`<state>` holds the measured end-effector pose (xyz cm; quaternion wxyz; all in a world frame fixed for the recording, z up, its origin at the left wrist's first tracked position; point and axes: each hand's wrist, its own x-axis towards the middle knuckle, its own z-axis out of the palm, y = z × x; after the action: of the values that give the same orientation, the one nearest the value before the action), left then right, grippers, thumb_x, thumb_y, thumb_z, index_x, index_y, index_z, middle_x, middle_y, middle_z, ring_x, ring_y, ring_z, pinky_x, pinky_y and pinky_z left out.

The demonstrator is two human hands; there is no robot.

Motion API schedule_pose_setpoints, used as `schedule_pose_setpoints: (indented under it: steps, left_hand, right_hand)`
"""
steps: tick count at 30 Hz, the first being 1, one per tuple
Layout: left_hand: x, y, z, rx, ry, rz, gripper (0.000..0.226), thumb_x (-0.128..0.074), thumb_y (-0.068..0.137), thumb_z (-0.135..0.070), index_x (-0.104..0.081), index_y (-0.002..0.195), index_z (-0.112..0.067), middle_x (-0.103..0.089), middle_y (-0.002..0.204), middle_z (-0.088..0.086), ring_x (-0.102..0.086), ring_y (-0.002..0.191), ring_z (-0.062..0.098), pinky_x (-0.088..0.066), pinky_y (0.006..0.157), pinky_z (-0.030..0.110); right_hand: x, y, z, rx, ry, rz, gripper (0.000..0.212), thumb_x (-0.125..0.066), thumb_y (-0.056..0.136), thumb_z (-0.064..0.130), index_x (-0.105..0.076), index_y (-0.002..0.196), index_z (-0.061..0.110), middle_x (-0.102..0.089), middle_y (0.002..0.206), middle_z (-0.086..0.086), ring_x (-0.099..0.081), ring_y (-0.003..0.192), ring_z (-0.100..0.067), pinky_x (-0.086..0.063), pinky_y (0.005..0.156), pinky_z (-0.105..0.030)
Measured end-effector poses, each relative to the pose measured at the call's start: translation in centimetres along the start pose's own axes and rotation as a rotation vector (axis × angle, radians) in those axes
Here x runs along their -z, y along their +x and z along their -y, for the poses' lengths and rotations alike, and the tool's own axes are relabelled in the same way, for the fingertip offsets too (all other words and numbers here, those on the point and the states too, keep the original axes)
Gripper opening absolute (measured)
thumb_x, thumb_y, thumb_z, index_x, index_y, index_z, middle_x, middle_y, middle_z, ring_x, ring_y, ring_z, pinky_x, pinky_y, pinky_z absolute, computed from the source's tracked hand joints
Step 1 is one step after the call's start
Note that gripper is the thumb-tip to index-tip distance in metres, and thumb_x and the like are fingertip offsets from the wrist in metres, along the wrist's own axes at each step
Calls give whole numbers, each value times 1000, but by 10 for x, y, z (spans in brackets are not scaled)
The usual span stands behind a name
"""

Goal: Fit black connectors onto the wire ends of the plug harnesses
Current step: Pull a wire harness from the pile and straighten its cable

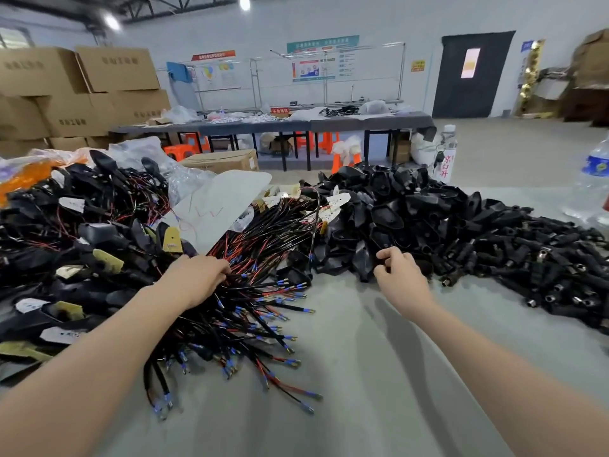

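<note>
Your left hand (197, 278) grips light, floppy wires (260, 293) in the harness pile (273, 232); pinch near the stiff tips. Right of it, your right hand (400, 275) curls over the connectors (494, 239); whether it holds one is unclear.

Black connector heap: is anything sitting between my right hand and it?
Nothing visible. The right hand is at the near edge of the heap of black plastic connectors, fingers curled; the left hand grips the red-and-black wire bundle.

Bare table (379, 390) centre-front — open; harness heap (257, 291) crowds left; connector pile (494, 232) blocks right.
</note>
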<state>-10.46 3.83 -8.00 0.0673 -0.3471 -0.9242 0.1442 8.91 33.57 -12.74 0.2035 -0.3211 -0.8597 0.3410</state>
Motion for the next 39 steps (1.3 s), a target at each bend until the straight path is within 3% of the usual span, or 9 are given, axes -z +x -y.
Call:
schedule_pose_setpoints:
  steps: [4,7,13,17,20,24,27,34,39]
  left_hand:
    - [18,-6,-12,-3,-181,-412,31,-38,105,-32,-58,128,-24,-67,118,0,-68,91,27,-53,71,37]
    - [46,-13,-37,-84,-264,-644,29,-44,104,-30,-61,125,-21,-68,112,-1,-69,81,27,-40,52,29]
    - [111,-31,-99,-204,-462,-944,23,-50,102,-27,-65,119,-21,-69,101,-4,-67,78,23,-54,55,40]
    - [118,-41,-133,-205,-684,-916,23,-47,102,-29,-62,119,-28,-67,99,-12,-60,84,9,-53,69,38]
    - [108,-41,-143,-98,-926,-815,20,-47,101,-35,-62,114,-39,-61,81,-24,-55,72,0,-43,65,25]
    - [111,-41,-144,5,-1304,-884,14,-47,101,-39,-57,97,-47,-60,77,-23,-52,63,-3,-42,59,10]
    - [119,-40,-159,9,-1489,-927,11,-47,99,-41,-56,95,-47,-54,67,-22,-42,53,-1,-36,48,12]
    - [90,-29,-187,-74,-1304,-576,13,-50,101,-33,-62,105,-36,-55,68,-9,-44,56,8,-37,54,22]
    - [112,-34,-137,-203,-694,-438,19,-47,101,-39,-65,106,-35,-61,68,-18,-51,51,-2,-38,52,24]
  right_hand:
    - [0,9,0,-32,-56,46,39,-46,97,36,-46,134,24,-46,133,-3,-54,112,-31,-44,96,-43]
    - [-5,15,7,-27,-171,47,51,-49,96,50,-43,138,21,-47,133,-7,-54,115,-35,-45,96,-45]
    - [-30,24,20,-40,-448,22,65,-52,93,61,-45,128,7,-41,132,-15,-58,111,-39,-38,76,-40]
    - [-32,29,20,-75,-417,14,58,-57,92,51,-45,125,6,-41,129,-13,-59,109,-37,-42,82,-41]
    - [-22,24,18,-93,-269,41,51,-58,87,52,-53,112,8,-46,116,-9,-59,103,-35,-42,79,-38]
    - [2,1,4,-104,422,148,28,-59,90,34,-63,88,7,-62,83,-4,-64,71,-18,-54,66,-33]
    - [17,-25,-14,-235,882,163,19,-53,97,16,-63,90,3,-64,78,-9,-63,56,-16,-54,53,-26]
    - [25,-67,-35,-326,1075,116,18,-45,97,0,-58,85,0,-62,69,-16,-57,49,-19,-49,46,-26]
    - [28,-73,-14,-278,967,183,18,-46,98,3,-63,93,3,-66,87,-14,-64,58,-15,-54,52,-23]
